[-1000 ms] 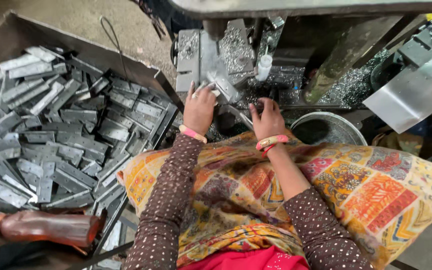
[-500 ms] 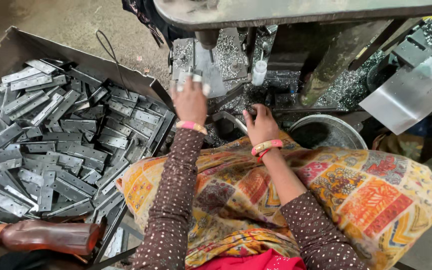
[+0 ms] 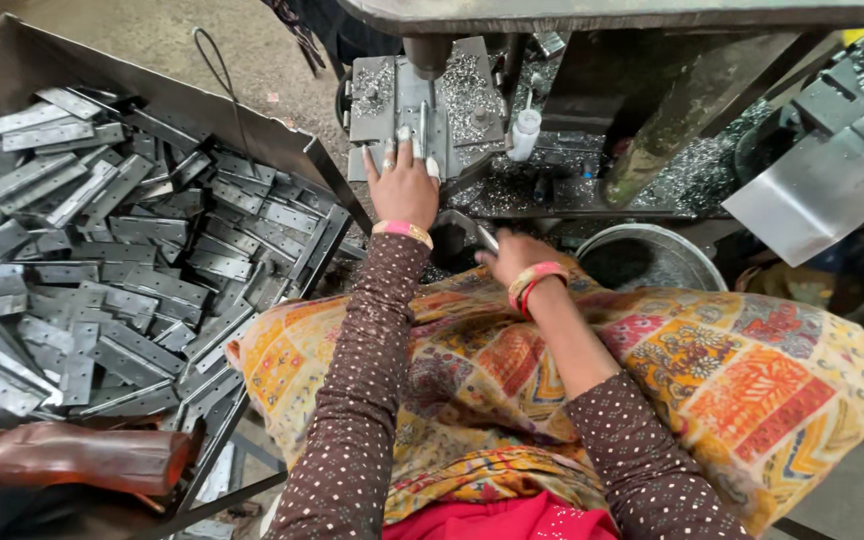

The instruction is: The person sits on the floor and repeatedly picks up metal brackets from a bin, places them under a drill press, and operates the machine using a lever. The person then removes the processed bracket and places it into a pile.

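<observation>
My left hand [image 3: 404, 185] reaches forward onto the grey table of a drilling machine [image 3: 467, 100], just below its spindle [image 3: 427, 55]. Its fingers press a narrow metal strip [image 3: 422, 118] down on the table. My right hand [image 3: 514, 258] stays lower, near my lap, with its fingers curled round a small shiny metal piece [image 3: 488, 238]. Both wrists wear pink bangles. A patterned orange cloth [image 3: 712, 370] covers my lap.
A large tray [image 3: 282, 135] on the left holds several grey perforated metal strips [image 3: 102, 250]. A brown bottle [image 3: 72, 455] lies at bottom left. A round metal bowl [image 3: 647, 262], a small white bottle [image 3: 523, 133], metal shavings and a bent steel sheet [image 3: 832, 185] stand by the machine.
My left hand has moved forward from beside the right hand up onto the machine table under the spindle. My right hand has stayed near my lap.
</observation>
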